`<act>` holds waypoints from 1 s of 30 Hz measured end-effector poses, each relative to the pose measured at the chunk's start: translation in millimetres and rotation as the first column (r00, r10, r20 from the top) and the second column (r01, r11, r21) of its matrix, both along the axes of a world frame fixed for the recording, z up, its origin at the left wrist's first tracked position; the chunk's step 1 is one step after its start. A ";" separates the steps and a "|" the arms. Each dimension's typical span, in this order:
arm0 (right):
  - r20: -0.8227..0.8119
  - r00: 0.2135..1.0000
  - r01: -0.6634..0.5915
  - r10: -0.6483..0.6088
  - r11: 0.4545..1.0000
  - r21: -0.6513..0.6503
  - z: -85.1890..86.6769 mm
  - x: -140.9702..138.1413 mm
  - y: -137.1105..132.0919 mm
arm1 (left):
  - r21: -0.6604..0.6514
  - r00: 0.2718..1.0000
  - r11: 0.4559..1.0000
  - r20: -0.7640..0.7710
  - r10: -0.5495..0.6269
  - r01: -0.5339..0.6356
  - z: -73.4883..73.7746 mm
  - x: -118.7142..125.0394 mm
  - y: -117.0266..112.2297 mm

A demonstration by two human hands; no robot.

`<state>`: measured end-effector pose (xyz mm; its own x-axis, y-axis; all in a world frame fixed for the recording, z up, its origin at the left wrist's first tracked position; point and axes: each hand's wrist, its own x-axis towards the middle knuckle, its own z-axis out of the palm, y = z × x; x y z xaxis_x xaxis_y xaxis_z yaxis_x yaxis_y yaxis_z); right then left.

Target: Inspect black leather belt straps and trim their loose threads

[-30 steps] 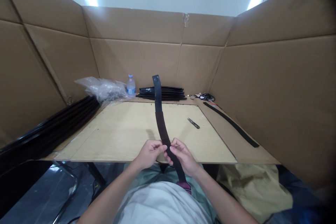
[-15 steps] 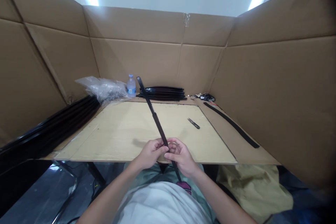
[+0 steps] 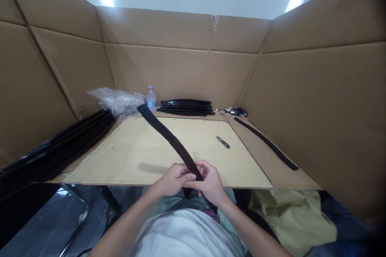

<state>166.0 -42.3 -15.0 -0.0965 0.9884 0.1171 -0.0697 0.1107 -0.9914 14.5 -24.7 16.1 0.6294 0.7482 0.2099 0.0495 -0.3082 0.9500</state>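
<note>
A long, flat, curved black-and-brown strip [image 3: 182, 153] is grasped toward its lower end by left hand [image 3: 174, 179] and right hand [image 3: 211, 184].

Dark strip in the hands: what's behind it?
Behind the dark strip, the pale board shows on both sides; clear plastic shows past the strip's tip. Whatever the strip, left hand and right hand directly cover can't be seen.

A table [image 3: 126, 152] holds snips [image 3: 222, 141], bottle [image 3: 151, 99], strip [image 3: 265, 139], apparently cables [image 3: 238, 111].

Strip [image 3: 182, 152] partly hidden by right hand [image 3: 211, 184]; black bundle [image 3: 60, 144] cut by left edge; clutter [image 3: 238, 111] too small to tell.
</note>
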 end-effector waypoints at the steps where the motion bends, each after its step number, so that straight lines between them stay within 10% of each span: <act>1: 0.025 1.000 0.009 -0.009 1.000 -0.003 1.5 0.2 -1.1 | 0.000 1.000 1.000 -0.003 -0.014 0.014 0.7 -0.2 -0.1; 30: -0.115 0.993 -0.026 0.031 0.999 0.043 10.8 -0.4 -3.3 | -0.187 0.977 0.981 0.197 0.081 -0.043 -4.7 7.0 3.2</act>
<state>165.6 -45.6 -4.2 -0.1081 0.9796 0.1696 -0.1876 0.1475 -0.9711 21.5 -21.5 11.4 0.5387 0.8217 0.1859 -0.1364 -0.1327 0.9817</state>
